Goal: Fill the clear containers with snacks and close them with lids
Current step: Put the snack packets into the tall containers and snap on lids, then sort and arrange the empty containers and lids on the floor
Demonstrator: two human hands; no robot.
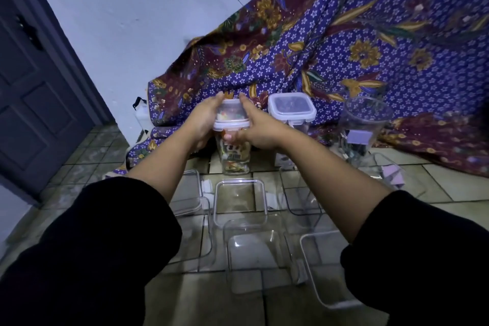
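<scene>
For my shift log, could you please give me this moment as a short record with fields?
setting: tiled floor in front of a purple floral batik cloth
left hand: on the left side of the lid
right hand: on the right side of the lid
held item: tall clear plastic container of colourful snacks, standing, white-rimmed lid on top
already lidded: square clear container with dark contents
unfilled: several clear containers, one at

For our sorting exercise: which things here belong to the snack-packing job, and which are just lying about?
Job: left hand, right hand, filled tub, its lid, closed tub, empty tubs.
Lying about: patterned cloth, door, floor tiles.
</scene>
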